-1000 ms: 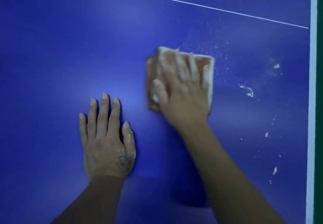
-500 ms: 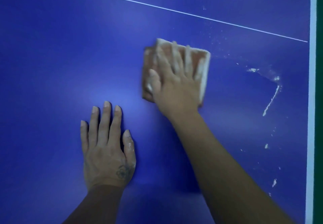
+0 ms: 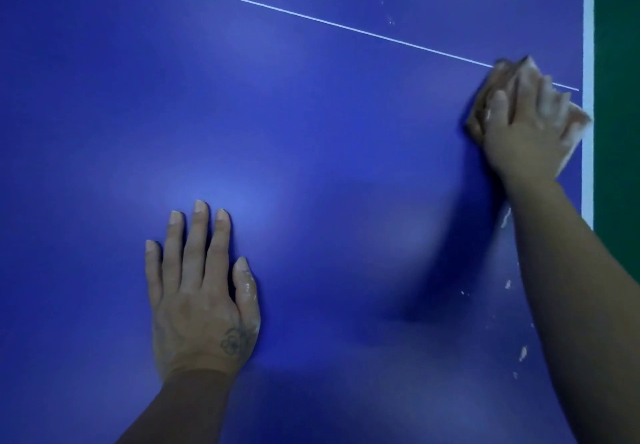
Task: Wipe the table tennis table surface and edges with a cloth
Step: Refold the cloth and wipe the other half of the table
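The blue table tennis table [image 3: 311, 132] fills the view, crossed by a thin white line [image 3: 277, 9]. My right hand [image 3: 526, 125] presses flat on a folded orange-brown cloth [image 3: 485, 111] dusted with white, close to the white edge stripe [image 3: 588, 62] at the right. Most of the cloth is hidden under the hand, and both are blurred. My left hand [image 3: 201, 291] lies flat on the table at lower left, fingers straight, holding nothing.
White specks and smears [image 3: 523, 353] dot the surface along the right side beside my right forearm, with a few more [image 3: 391, 21] above the line. Beyond the table's right edge is green floor [image 3: 618, 97].
My right hand has swept the cloth from the middle of the table to the right edge, over the white smears that lay there. The left hand has stayed put.
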A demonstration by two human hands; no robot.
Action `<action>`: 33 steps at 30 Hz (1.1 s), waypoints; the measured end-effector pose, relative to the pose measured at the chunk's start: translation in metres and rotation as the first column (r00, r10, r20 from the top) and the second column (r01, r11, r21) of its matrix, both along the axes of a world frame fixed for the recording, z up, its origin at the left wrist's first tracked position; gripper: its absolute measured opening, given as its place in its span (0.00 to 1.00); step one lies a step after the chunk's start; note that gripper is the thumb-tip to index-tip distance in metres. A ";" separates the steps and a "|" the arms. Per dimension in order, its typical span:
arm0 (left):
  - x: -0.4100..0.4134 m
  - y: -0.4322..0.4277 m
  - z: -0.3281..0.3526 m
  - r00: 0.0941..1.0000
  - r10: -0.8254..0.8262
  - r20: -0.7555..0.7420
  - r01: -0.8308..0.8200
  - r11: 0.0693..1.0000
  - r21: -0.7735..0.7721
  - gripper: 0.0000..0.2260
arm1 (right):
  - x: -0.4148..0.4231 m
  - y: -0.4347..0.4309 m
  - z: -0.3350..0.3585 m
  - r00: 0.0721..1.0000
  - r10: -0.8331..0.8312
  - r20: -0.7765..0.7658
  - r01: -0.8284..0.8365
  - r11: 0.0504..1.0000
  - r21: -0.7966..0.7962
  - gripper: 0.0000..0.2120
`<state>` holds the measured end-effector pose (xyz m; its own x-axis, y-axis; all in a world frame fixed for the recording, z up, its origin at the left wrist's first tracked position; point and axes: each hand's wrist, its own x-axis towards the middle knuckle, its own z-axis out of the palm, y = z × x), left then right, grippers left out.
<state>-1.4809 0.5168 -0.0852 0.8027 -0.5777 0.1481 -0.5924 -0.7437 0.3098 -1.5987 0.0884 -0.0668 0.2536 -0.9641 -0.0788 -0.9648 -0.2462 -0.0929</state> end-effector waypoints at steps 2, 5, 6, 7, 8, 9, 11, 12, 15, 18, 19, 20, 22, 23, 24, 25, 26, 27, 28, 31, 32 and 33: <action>0.000 0.001 0.001 1.000 -0.001 -0.005 0.001 1.000 0.011 0.27 | -0.002 0.005 -0.001 1.000 -0.031 0.001 0.031 0.999 0.009 0.35; 0.001 0.002 0.001 1.000 -0.016 -0.014 0.016 1.000 0.018 0.27 | 0.019 0.032 0.000 0.998 0.059 0.004 -0.059 0.998 -0.034 0.32; 0.001 0.003 0.000 1.000 -0.019 -0.012 0.020 1.000 0.022 0.27 | 0.030 0.045 0.000 0.992 0.129 0.002 -0.129 0.990 -0.054 0.31; 0.002 0.004 0.000 1.000 -0.023 -0.009 0.024 0.999 0.027 0.27 | 0.042 0.061 0.000 0.978 0.211 -0.002 -0.210 0.975 -0.070 0.30; 0.002 0.004 -0.001 1.000 -0.027 -0.009 0.027 0.999 0.028 0.27 | 0.052 0.075 -0.001 0.955 0.298 -0.003 -0.297 0.951 -0.080 0.29; 0.002 0.005 -0.002 1.000 -0.027 -0.008 0.027 0.999 0.026 0.27 | 0.061 0.088 -0.003 0.924 0.382 0.015 -0.380 0.922 -0.076 0.29; 0.001 0.005 -0.003 1.000 -0.026 0.001 0.026 1.000 0.018 0.27 | 0.067 0.097 -0.004 0.864 0.497 0.084 -0.494 0.868 -0.047 0.30; 0.001 0.005 -0.004 1.000 -0.027 0.007 0.026 1.000 0.016 0.27 | 0.064 0.090 -0.003 0.844 0.528 0.098 -0.526 0.849 -0.049 0.30; 0.001 0.004 -0.005 1.000 -0.024 0.020 0.024 1.000 0.014 0.27 | 0.034 0.036 0.000 0.877 0.479 0.033 -0.473 0.874 -0.106 0.30; 0.001 0.003 -0.003 0.999 -0.023 0.024 0.023 1.000 0.005 0.27 | -0.011 -0.021 0.003 0.968 0.252 0.000 -0.252 0.965 -0.075 0.32; 0.001 0.003 -0.002 0.999 -0.023 0.026 0.023 1.000 0.005 0.27 | -0.023 -0.031 0.003 0.984 0.179 0.006 -0.178 0.982 -0.054 0.32; 0.001 0.003 -0.002 0.999 -0.022 0.028 0.021 1.000 0.008 0.27 | -0.031 -0.035 0.004 0.993 0.121 0.015 -0.121 0.992 -0.027 0.33; 0.002 0.003 -0.002 0.999 -0.022 0.033 0.022 1.000 0.015 0.27 | -0.037 -0.028 0.003 0.999 0.048 0.012 -0.048 0.999 0.005 0.33; 0.002 0.003 -0.001 0.999 -0.022 0.030 0.021 1.000 0.018 0.27 | -0.037 -0.019 0.003 1.000 0.023 0.005 -0.023 1.000 0.008 0.33; 0.002 0.002 -0.001 0.999 -0.021 0.026 0.020 1.000 0.020 0.27 | -0.033 -0.008 0.004 1.000 0.003 0.005 -0.003 1.000 0.009 0.32; 0.002 0.002 -0.001 1.000 -0.019 0.023 0.019 1.000 0.021 0.27 | -0.027 0.006 0.003 1.000 -0.003 0.012 0.003 1.000 0.011 0.32; 0.001 0.002 -0.001 1.000 -0.018 0.021 0.018 1.000 0.022 0.27 | -0.020 0.022 0.003 1.000 0.019 0.020 -0.019 1.000 0.009 0.31; 0.001 0.002 -0.001 1.000 -0.017 0.021 0.017 1.000 0.022 0.27 | -0.011 0.041 0.002 0.997 0.069 0.026 -0.069 0.998 0.001 0.30; 0.001 0.002 -0.001 1.000 -0.015 0.020 0.015 1.000 0.022 0.27 | -0.004 0.063 0.001 0.990 0.141 0.029 -0.140 0.990 -0.012 0.29; 0.000 0.001 0.001 1.000 -0.012 0.011 0.012 0.999 0.032 0.27 | 0.003 0.121 -0.003 0.910 0.412 0.046 -0.411 0.911 -0.033 0.29; -0.001 0.001 0.003 1.000 -0.012 0.008 0.012 0.999 0.032 0.27 | -0.002 0.130 -0.004 0.866 0.498 0.053 -0.497 0.867 -0.029 0.29; -0.002 0.000 0.005 1.000 -0.007 0.006 0.007 1.000 0.030 0.27 | -0.012 0.130 -0.003 0.818 0.573 0.060 -0.572 0.820 -0.025 0.29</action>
